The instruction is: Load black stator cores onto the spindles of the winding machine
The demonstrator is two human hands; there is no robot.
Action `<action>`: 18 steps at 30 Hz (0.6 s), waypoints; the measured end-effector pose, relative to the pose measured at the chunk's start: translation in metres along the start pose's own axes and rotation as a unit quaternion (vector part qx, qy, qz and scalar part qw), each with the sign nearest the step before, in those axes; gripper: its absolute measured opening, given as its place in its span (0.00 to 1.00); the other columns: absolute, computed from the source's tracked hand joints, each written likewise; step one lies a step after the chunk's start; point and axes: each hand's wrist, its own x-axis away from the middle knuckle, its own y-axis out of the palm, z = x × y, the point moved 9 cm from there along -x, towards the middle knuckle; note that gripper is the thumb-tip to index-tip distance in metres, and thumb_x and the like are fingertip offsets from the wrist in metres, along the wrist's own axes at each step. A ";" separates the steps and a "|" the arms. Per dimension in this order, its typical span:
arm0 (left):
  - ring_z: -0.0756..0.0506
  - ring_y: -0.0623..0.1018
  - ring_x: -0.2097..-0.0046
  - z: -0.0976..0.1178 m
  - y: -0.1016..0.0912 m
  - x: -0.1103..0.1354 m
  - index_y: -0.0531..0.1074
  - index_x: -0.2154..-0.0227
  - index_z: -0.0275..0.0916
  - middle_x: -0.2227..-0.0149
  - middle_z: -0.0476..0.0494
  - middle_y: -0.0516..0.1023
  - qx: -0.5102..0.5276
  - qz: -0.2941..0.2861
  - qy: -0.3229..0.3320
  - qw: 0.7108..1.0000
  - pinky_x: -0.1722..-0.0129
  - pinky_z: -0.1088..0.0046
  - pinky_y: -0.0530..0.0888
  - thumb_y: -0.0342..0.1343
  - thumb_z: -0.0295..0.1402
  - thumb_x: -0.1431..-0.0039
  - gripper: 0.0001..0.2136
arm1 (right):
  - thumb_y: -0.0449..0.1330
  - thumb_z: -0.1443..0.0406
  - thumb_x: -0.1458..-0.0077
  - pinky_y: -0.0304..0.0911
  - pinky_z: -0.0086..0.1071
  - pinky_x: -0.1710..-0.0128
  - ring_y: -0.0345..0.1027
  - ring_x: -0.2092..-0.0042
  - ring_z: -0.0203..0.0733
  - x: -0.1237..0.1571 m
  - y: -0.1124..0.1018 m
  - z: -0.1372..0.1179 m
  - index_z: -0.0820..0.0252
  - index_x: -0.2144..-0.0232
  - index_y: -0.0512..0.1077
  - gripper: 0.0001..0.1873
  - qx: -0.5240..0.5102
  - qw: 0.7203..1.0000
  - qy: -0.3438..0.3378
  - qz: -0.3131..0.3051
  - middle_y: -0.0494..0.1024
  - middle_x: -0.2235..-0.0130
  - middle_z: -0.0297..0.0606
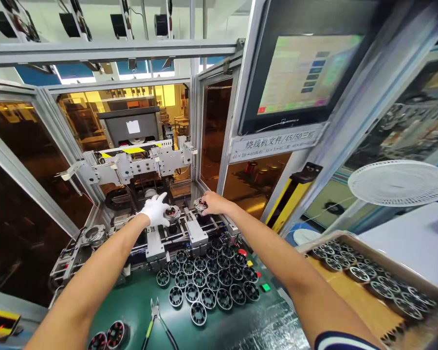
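Note:
Both my arms reach forward into a machine's loading bay. My left hand (155, 209), in a white glove, is closed around a round wound stator (173, 214) seated on the machine fixture (175, 233). My bare right hand (210, 203) grips a second round stator (200, 205) on the fixture's right side. Several empty black stator cores (209, 277) stand in rows on the green bench (131, 311) just below the fixture. Two wound stators with red wire (107, 336) lie at the bench's near left.
Side cutters (154, 318) lie on the green bench. A cardboard box (368, 279) of stators sits at the right, beside a white fan (401, 182). A touchscreen (306, 73) hangs above right. Aluminium frames and amber panels (29, 160) enclose the machine. Red and green buttons (265, 287) sit near the cores.

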 end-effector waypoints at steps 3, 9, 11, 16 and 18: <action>0.23 0.57 0.31 0.004 0.021 -0.020 0.76 0.46 0.44 0.27 0.35 0.46 0.002 -0.063 0.019 0.998 0.37 0.44 0.63 0.70 0.48 0.55 0.32 | 0.64 0.55 0.39 0.66 0.46 0.45 0.66 0.46 0.46 -0.007 0.009 0.006 0.65 0.54 0.73 0.19 -0.007 1.000 -0.005 -0.018 0.71 0.48 0.44; 0.29 0.66 0.35 0.012 0.015 -0.034 0.78 0.50 0.37 0.31 0.35 0.58 0.012 -0.108 0.051 0.993 0.38 0.53 0.67 0.65 0.46 0.49 0.25 | 0.62 0.54 0.37 0.65 0.47 0.43 0.66 0.45 0.47 -0.015 0.022 0.013 0.65 0.54 0.73 0.20 -0.005 0.998 -0.001 -0.066 0.72 0.47 0.45; 0.33 0.69 0.37 0.013 -0.007 -0.028 0.81 0.55 0.37 0.32 0.39 0.62 0.019 -0.096 0.068 0.993 0.38 0.60 0.68 0.63 0.44 0.45 0.19 | 0.62 0.54 0.37 0.65 0.47 0.43 0.66 0.44 0.47 -0.016 0.024 0.012 0.65 0.53 0.73 0.20 -0.001 0.997 0.002 -0.078 0.71 0.46 0.46; 0.35 0.61 0.31 0.005 -0.070 0.038 0.82 0.60 0.39 0.30 0.40 0.58 0.026 0.005 0.113 0.993 0.33 0.59 0.61 0.58 0.44 0.39 0.15 | 0.64 0.55 0.39 0.67 0.44 0.46 0.68 0.48 0.45 -0.018 0.023 0.008 0.66 0.55 0.73 0.19 0.002 0.992 0.010 -0.123 0.73 0.49 0.45; 0.36 0.61 0.31 0.003 -0.082 0.094 0.82 0.62 0.42 0.30 0.42 0.59 0.019 0.091 0.154 0.984 0.33 0.56 0.61 0.55 0.47 0.37 0.15 | 0.64 0.56 0.39 0.69 0.42 0.49 0.71 0.52 0.43 -0.019 0.016 0.006 0.67 0.57 0.74 0.17 0.002 0.989 0.011 -0.146 0.75 0.54 0.42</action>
